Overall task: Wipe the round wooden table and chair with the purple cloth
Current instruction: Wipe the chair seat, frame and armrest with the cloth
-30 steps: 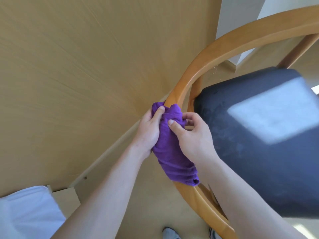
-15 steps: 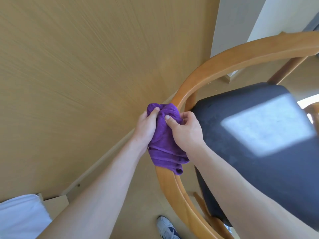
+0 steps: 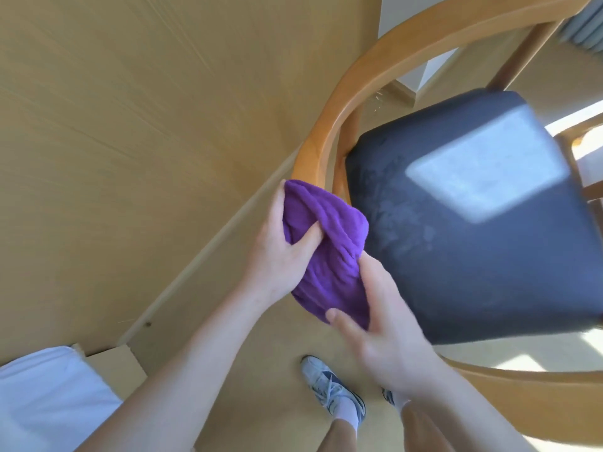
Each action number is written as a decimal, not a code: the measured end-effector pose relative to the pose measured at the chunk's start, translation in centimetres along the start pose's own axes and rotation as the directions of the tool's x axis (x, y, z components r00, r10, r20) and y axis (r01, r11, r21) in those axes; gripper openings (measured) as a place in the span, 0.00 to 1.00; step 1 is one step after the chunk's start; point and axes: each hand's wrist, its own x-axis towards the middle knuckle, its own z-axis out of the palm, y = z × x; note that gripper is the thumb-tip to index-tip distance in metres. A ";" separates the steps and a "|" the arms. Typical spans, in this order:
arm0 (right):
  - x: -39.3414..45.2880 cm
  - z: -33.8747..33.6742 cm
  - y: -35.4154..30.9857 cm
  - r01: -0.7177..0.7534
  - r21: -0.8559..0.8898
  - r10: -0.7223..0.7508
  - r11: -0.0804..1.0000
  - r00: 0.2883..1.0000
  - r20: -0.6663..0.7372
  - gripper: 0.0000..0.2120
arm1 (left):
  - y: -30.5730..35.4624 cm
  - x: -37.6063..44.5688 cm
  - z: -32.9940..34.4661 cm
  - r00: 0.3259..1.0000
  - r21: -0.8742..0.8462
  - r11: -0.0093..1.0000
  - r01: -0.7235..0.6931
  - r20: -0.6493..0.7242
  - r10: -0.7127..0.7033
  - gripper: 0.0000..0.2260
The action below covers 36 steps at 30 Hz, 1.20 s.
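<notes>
The bunched purple terry cloth [image 3: 329, 252] is wrapped over the curved light-wood armrest rail [image 3: 329, 125] of the chair, just beside the near corner of the dark navy padded seat [image 3: 473, 239]. The left hand [image 3: 280, 256] grips its upper part, thumb pressed into the folds and fingers curled round behind. The right hand [image 3: 381, 334] pinches the lower end, thumb on top, its other fingers hidden under the fabric.

The step in hand looks like wiping the chair's rail, with 2 hands working the cloth along it. The next move likely calls for a firm wrap round the wood and a slide along the curve, without letting the loose end slip free.

Outward lie the tan wooden floor [image 3: 130, 158] and a white sneaker [image 3: 329, 383] below.
</notes>
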 end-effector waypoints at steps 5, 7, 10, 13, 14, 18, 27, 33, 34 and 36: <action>1.5 2.8 -0.3 -0.049 -0.218 0.027 0.975 0.994 -0.102 0.30 | 1.3 3.0 -0.2 0.999 0.053 0.998 0.041 -0.020 -0.040 0.32; 2.0 3.2 -0.7 -0.085 -0.252 0.052 0.964 0.990 -0.134 0.31 | 1.9 4.4 -0.2 0.999 0.112 0.992 0.053 -0.014 -0.052 0.28; 2.8 3.9 -1.6 -0.178 -0.315 0.119 0.932 0.973 -0.197 0.35 | 3.0 6.1 0.3 0.994 0.189 0.979 0.079 -0.085 -0.064 0.26; 3.6 4.8 -2.4 -0.261 -0.349 0.179 0.900 0.952 -0.250 0.38 | 3.3 6.8 0.9 0.990 0.239 0.966 0.097 -0.123 -0.069 0.29; 3.8 5.0 -2.7 -0.282 -0.351 0.195 0.893 0.945 -0.263 0.38 | 3.3 7.0 0.9 0.991 0.272 0.957 0.100 -0.115 -0.071 0.30; 5.1 4.9 -3.7 -0.363 -0.294 0.278 0.884 0.915 -0.292 0.33 | 3.9 9.0 0.6 0.994 0.414 0.904 0.106 -0.053 -0.092 0.27; 10.3 2.4 -4.3 -0.391 0.049 0.394 0.919 0.913 -0.102 0.21 | 5.5 15.7 0.9 0.995 0.538 0.843 0.020 0.073 -0.070 0.24; 14.6 1.8 -3.8 -0.426 0.217 0.443 0.878 0.896 -0.032 0.23 | 6.1 19.6 1.9 0.988 0.632 0.772 -0.069 0.152 -0.037 0.26; 15.4 1.7 -3.9 -0.440 0.241 0.458 0.865 0.888 -0.025 0.25 | 6.2 20.1 2.2 0.988 0.626 0.776 -0.078 0.154 -0.025 0.28; 16.9 1.4 -3.8 -0.456 0.296 0.479 0.839 0.878 -0.007 0.28 | 6.3 21.1 2.7 0.987 0.594 0.797 -0.107 0.157 0.016 0.30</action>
